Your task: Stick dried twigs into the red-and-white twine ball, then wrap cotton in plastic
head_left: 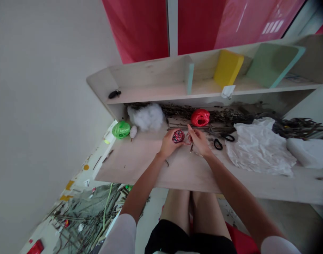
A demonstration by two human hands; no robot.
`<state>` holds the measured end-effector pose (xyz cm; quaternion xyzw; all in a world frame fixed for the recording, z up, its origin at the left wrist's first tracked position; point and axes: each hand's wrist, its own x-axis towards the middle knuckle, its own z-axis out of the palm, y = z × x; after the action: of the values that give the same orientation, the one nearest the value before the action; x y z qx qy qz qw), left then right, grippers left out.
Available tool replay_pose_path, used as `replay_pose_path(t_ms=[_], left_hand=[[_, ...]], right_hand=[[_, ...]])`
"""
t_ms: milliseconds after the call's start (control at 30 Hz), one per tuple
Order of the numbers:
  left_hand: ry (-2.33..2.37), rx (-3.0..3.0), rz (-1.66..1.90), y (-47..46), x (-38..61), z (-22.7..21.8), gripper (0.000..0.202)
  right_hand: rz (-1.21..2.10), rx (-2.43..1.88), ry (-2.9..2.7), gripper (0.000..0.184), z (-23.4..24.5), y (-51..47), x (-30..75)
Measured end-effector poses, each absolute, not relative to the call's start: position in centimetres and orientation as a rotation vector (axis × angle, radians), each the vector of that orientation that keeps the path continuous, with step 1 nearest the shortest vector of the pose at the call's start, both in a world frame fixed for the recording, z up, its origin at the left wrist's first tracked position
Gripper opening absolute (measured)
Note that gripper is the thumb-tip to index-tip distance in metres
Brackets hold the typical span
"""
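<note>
My left hand (pixel 167 143) is curled around a small ball of red, black and white twine (pixel 178 136). My right hand (pixel 200 140) sits just to its right, fingertips pinched close to the ball. Whether those fingers hold a fine strand is too small to tell. A short brown stick (pixel 191 148) shows below the fingertips. Black-handled scissors (pixel 221 141) lie to the right of my right hand. A red raffia bundle (pixel 200 117) rests just beyond my hands, among long dry twigs (pixel 203 126).
On the pale wooden desk (pixel 129 164) lie a green raffia bundle (pixel 121 129), white cotton fluff (pixel 145 117), a crumpled white sheet (pixel 259 148) and white foam (pixel 309 153). A shelf (pixel 156 93) above holds yellow (pixel 227 68) and green (pixel 272 65) foam blocks. Branches (pixel 84 218) lie on the floor.
</note>
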<state>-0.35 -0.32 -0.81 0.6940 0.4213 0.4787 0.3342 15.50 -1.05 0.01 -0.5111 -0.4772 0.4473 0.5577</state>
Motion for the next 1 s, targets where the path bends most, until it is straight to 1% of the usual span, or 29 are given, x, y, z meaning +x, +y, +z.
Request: replay_pose_path(t_ms=[133,267,367,533,700,867,1000], left_hand=[[1.159,2.017,1.268,0.3,-0.4,-1.6,0.063],[1.184,2.05,1.34,0.5,-0.5,-1.9,0.064],[1.162,1.985,1.332,0.2,-0.4,-1.5,0.065],[1.102,1.697,1.179,-0.4,-0.1,-0.3,0.056],[0.959,1.511,0.922,-0.7,0.0,0.3,0.054],[0.899,1.521,0.889,-1.0,0.4,0.2,0.056],[0.92,1.479,0.875,-1.0,0.5,0.0,0.054]], right_hand=[[1.14,-1.095,-1.176,0.054,1.4,-1.6,15.8],[1.234,-1.016,-1.259,0.05,2.3,-2.3,15.8],[1.25,-0.965,-1.243,0.044,2.2,-2.2,16.0],[1.265,-0.871,-1.136,0.032,1.7,-1.4,16.9],[1.357,-0.877,-1.066,0.035,1.9,-1.4,17.3],[1.464,-0.861,-1.084,0.037,2.5,-2.1,16.9],[1.455,-0.862,-1.049,0.038,2.2,-1.9,17.0]])
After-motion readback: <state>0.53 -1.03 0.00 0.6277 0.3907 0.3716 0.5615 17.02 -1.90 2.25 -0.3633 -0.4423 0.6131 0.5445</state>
